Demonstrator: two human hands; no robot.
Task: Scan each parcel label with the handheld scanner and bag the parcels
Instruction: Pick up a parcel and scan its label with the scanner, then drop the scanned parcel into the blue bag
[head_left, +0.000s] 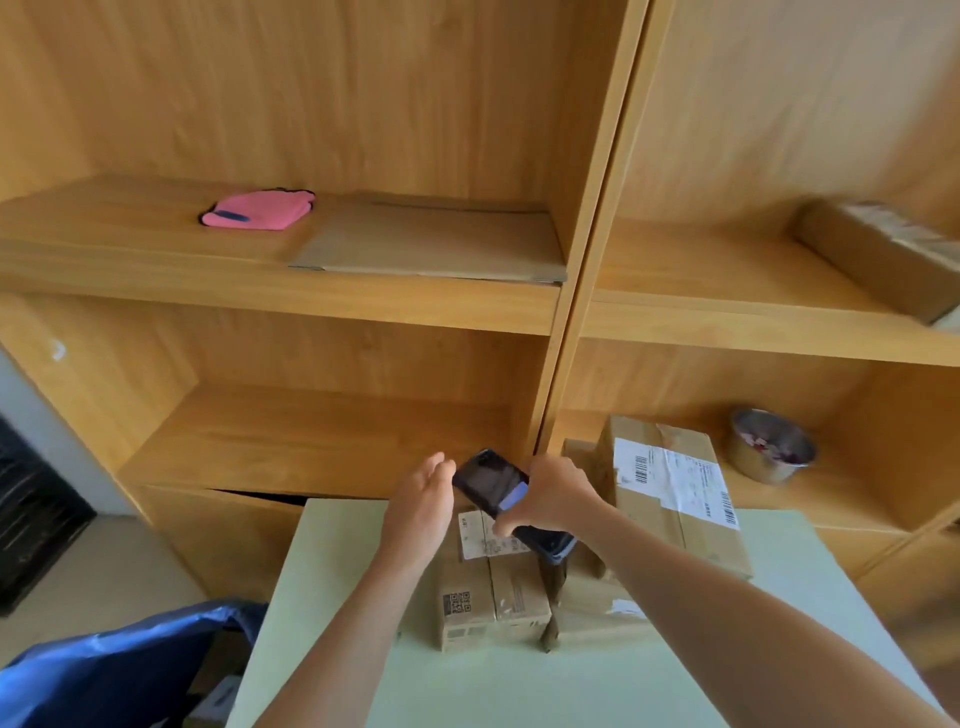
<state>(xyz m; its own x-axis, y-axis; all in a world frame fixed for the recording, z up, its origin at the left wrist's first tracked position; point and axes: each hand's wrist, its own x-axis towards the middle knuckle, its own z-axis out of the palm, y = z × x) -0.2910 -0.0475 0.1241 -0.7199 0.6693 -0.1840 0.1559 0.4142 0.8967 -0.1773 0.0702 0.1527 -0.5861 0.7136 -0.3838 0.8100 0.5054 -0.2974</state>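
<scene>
Right hand (556, 499) grips dark, glossy scanner (498, 493) above labelled parcel (493, 587).

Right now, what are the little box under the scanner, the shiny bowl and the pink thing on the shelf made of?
The small parcel looks like plain brown cardboard, matte, with a taped seam and a paper label. The bowl seems to be metal, probably steel: it is grey and shows bright reflections. The pink thing looks like soft folded fabric with a dark edge, though it is too blurred to be sure.
</scene>
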